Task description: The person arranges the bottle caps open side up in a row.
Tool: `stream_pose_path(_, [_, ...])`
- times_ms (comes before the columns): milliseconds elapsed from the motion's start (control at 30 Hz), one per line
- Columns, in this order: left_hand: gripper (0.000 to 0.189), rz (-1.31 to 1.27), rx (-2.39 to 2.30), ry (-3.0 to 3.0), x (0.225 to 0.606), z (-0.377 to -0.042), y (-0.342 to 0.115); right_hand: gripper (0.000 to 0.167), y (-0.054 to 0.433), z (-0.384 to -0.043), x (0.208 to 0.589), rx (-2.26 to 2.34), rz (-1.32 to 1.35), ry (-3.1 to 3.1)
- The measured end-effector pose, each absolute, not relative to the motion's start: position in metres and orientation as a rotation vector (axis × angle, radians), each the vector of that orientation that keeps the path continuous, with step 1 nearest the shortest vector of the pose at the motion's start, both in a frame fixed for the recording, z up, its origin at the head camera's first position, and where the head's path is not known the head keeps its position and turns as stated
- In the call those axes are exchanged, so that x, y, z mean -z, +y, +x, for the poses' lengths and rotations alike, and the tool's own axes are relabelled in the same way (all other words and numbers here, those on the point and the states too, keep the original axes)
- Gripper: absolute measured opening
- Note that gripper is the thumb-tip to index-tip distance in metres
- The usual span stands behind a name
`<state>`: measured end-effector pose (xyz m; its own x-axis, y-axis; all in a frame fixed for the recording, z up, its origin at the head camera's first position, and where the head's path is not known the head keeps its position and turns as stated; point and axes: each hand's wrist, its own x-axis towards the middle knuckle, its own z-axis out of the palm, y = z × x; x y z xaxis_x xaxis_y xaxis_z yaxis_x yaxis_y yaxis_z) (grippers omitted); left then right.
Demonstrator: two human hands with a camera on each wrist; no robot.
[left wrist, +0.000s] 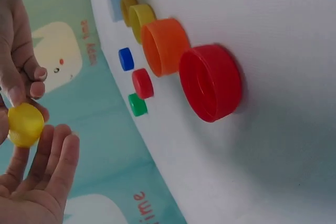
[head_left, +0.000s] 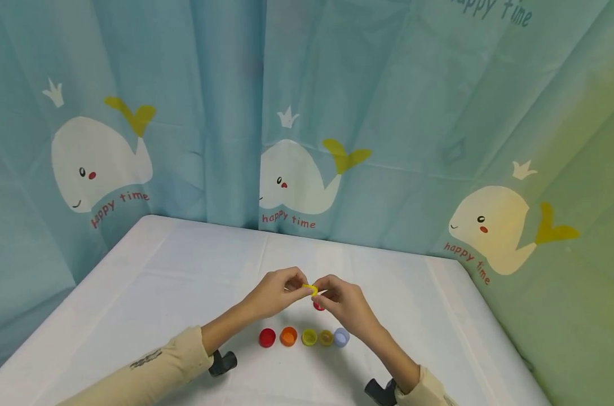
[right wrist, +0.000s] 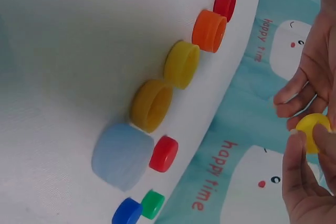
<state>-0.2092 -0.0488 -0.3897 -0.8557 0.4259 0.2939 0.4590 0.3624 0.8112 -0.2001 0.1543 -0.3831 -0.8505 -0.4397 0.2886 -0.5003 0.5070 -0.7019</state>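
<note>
Left hand point(head_left: 273, 294) and right hand point(head_left: 346, 304) grip one small yellow round plastic cap point(left wrist: 25, 125)

Both hands are grasping: thumb and fingertips of each pinch the yellow cap between them, raised clear of the white cloth-covered surface point(head_left: 195, 270). The fingers of the two hands nearly meet around it.

Below the hands, on the side nearer the person, five round plastic caps stand in a row, hollow side up. From the left hand's side toward the right hand's, they are a red cap point(head_left: 267, 338), an orange cap point(head_left: 288, 336), a larger yellow cap point(head_left: 309, 337), a darker, amber-yellow cap point(head_left: 326, 338) and a translucent pale-blue cap point(head_left: 341, 337).

Beyond that row, on the right hand's side, three smaller plastic caps sit on the surface: one bright red point(left wrist: 143, 83), one deep blue point(left wrist: 126, 59), one green point(left wrist: 137, 104). From the head view, the small red one shows in part just below the right hand's fingertips.

Behind the hands hangs a blue-green fabric curtain point(head_left: 230, 113) printed with white whales and the words "happy time". Beige fabric sleeves point(head_left: 177, 358) end behind both wrists, where black devices point(head_left: 222, 363) are worn.
</note>
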Motion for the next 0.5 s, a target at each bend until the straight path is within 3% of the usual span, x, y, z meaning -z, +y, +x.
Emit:
stream_pose_path(167, [0.017,-0.894,1.544,-2.541,0.3897,-0.2059,-0.0489,0.014,0.1573,-0.1968,0.3836,-1.242,0.867,-2.654])
stream_pose_path(400, [0.026,-0.976,1.584,-2.522,0.3906,-0.2004,-0.0486,0.039,0.1611,-0.1925,0.3869,-1.294,0.894,-2.636])
stream_pose_path(500, [0.027,-0.999,1.579,-2.537,0.3909,-0.1996,-0.0474,0.04,0.164,-0.1916,0.3881,-1.256,0.888,-2.669])
